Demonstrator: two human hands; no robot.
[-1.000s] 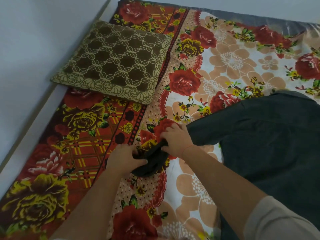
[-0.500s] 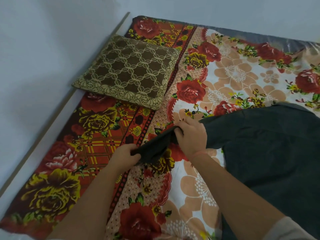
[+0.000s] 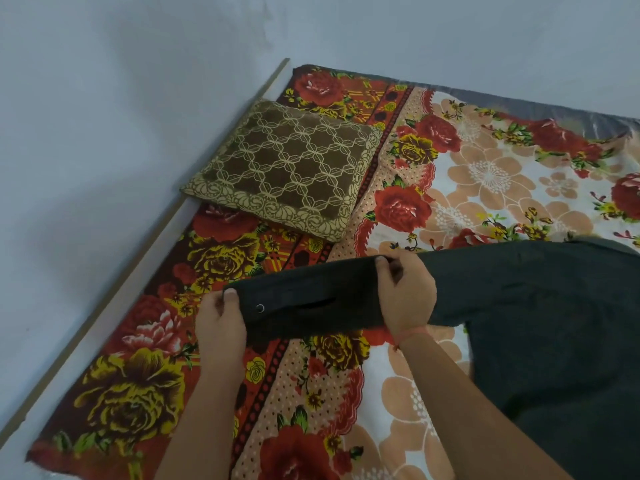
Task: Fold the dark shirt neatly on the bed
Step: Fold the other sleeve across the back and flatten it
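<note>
The dark shirt [image 3: 554,313] lies spread over the right side of the bed, on a floral sheet [image 3: 485,174]. One long sleeve [image 3: 311,299] stretches out flat to the left, its cuff showing a small metal snap. My left hand [image 3: 221,320] pinches the cuff end of that sleeve. My right hand [image 3: 405,292] grips the sleeve further along, thumb over its far edge. The sleeve is held taut between both hands, just above the sheet.
A brown cushion [image 3: 287,168] with a cream lattice pattern rests at the back left of the bed. A pale wall [image 3: 104,133] runs along the bed's left side, with a thin wooden strip at its foot. The sheet's front left corner lies near the floor.
The sleeve was bunched between my hands; now it is pulled out straight and flat. My left hand has moved left, away from my right hand.
</note>
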